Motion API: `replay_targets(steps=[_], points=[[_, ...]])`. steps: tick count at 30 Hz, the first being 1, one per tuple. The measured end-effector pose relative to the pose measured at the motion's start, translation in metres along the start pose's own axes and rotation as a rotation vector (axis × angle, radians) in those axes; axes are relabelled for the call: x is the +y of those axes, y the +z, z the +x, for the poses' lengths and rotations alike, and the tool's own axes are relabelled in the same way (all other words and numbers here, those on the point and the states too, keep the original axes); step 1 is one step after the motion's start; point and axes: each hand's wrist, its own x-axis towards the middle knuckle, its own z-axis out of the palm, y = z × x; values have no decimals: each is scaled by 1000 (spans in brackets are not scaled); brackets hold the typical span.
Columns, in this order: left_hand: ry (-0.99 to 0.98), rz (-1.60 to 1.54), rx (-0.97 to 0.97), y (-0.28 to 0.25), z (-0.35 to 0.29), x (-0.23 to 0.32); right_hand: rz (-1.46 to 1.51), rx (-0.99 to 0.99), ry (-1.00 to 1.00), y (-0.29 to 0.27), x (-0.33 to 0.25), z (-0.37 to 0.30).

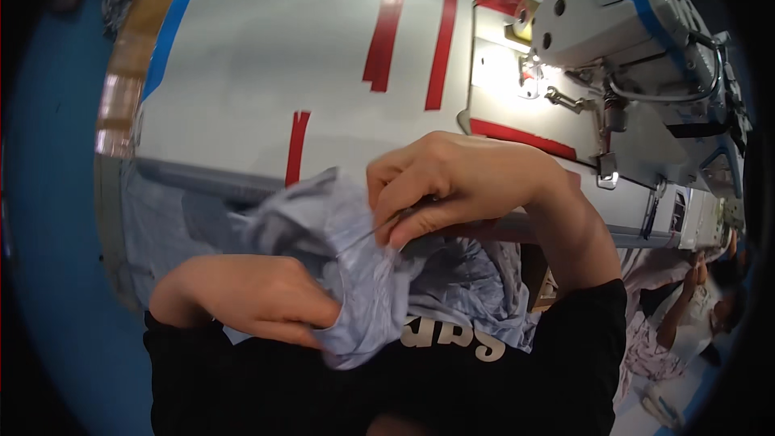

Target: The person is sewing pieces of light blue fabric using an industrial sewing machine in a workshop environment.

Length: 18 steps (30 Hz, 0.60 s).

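Note:
A crumpled light blue-grey cloth (367,282), perhaps part of a garment, hangs between my hands in front of my chest, past the table's near edge. My right hand (452,182) is closed above it, thumb and fingers pinching its upper edge. A thin dark line shows at those fingertips; I cannot make out what it is. Lower and to the left, my left hand (266,295) grips the cloth's left side, its fingertips hidden in a fold. More of the same cloth gathers below my right wrist, and part of it is blurred.
A white sewing table (339,48) with red tape strips (441,48) lies ahead. At the right stands a sewing machine (622,24), its lamp shining on the needle area. Blue tape (175,28) marks the table's left end. Another person (698,307) sits at the far right beside pale fabric.

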Motion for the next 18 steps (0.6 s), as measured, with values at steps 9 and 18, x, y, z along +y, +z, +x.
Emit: replay_targets(steps=[9,18], points=[[3,165,211,93,-43,31,647,-103,-471,78,-31,64],[-52,304,151,133,-44,71,643,-217,-470,131,-48,93]])
